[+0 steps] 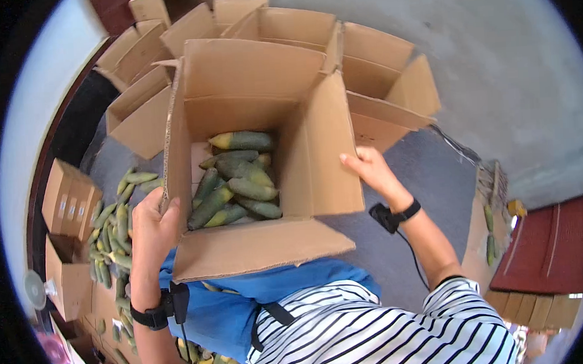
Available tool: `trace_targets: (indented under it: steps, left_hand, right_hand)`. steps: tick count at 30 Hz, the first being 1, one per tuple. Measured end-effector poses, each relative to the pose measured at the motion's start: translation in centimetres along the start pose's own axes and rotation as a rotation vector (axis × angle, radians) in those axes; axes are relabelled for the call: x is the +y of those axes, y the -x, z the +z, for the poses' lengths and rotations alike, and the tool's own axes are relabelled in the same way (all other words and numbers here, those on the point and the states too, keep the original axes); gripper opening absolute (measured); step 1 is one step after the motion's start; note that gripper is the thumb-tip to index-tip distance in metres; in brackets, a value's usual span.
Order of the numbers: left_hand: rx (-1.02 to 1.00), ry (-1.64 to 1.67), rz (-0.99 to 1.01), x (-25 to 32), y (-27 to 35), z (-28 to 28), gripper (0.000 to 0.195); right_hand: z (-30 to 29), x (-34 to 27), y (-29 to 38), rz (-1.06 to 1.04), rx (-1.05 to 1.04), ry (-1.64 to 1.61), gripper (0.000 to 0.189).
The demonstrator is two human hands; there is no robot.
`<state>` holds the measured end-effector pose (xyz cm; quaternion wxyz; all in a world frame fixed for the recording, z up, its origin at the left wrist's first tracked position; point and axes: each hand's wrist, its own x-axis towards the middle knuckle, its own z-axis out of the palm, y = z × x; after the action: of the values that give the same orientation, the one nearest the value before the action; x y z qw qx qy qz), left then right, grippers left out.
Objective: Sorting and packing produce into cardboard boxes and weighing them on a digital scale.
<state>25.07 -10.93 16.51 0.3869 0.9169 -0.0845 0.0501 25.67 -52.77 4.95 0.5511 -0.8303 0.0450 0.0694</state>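
Observation:
An open cardboard box [266, 74] is held between my two hands, its flaps spread. Several green radishes [241, 174], some with yellowish ends, lie in the bottom of it. My left hand [155, 221] grips the left flap, thumb on the inner side. On the right, my right hand [370, 170] pinches the edge of the right flap. The near flap hangs over my blue-clad lap. Each wrist wears a black strap with a small device.
More open cardboard boxes [145, 118] stand beyond and to both sides. A heap of green radishes [113, 231] covers the floor at left, beside further boxes [69, 193]. A grey wall [478, 58] rises at right; two radishes [490, 233] lie near a red panel [547, 247].

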Motion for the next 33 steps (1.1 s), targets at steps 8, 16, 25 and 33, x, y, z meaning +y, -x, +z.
trace_targets:
  steps: [8, 16, 25, 33]
  left_hand:
    - [-0.492, 0.121, 0.351, 9.8, -0.3, 13.1, 0.016]
    - [-0.783, 0.434, 0.457, 16.8, 10.2, 30.7, 0.022]
    - [-0.576, 0.002, 0.511, 11.3, 3.7, 20.5, 0.024]
    - [-0.258, -0.526, 0.315, -2.7, 6.0, 14.9, 0.041]
  right_hand:
    - [-8.7, 4.9, 23.1, 0.282, 0.479, -0.014, 0.027]
    - [-19.8, 11.2, 39.6, 0.788, 0.62, 0.411, 0.027]
    - [-16.3, 3.2, 15.2, -0.102, 0.666, 0.866, 0.021]
    - [-14.1, 6.2, -8.1, -0.597, 0.767, 1.231, 0.024]
